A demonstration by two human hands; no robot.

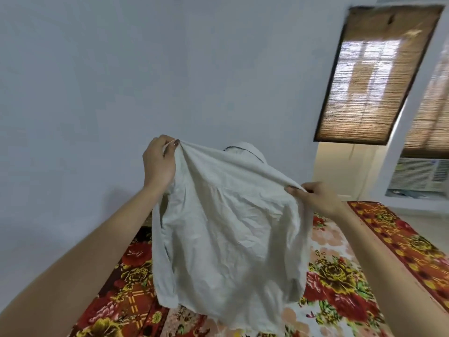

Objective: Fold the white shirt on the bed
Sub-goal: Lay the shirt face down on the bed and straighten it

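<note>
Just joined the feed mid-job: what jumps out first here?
A crumpled white collared shirt hangs mid-frame, pinched at its shoulders by the left hand and right hand. Beneath it lies a red floral bedspread; a brown bamboo blind hangs upper right.

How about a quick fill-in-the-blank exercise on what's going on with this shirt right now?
1. The left hand and the right hand hold up a shirt whose colour is ____.
2. Beneath it lies a bedspread printed with red and yellow ____.
3. Of the two hands, the higher one is the ____.

Missing words: white; flowers; left
</note>
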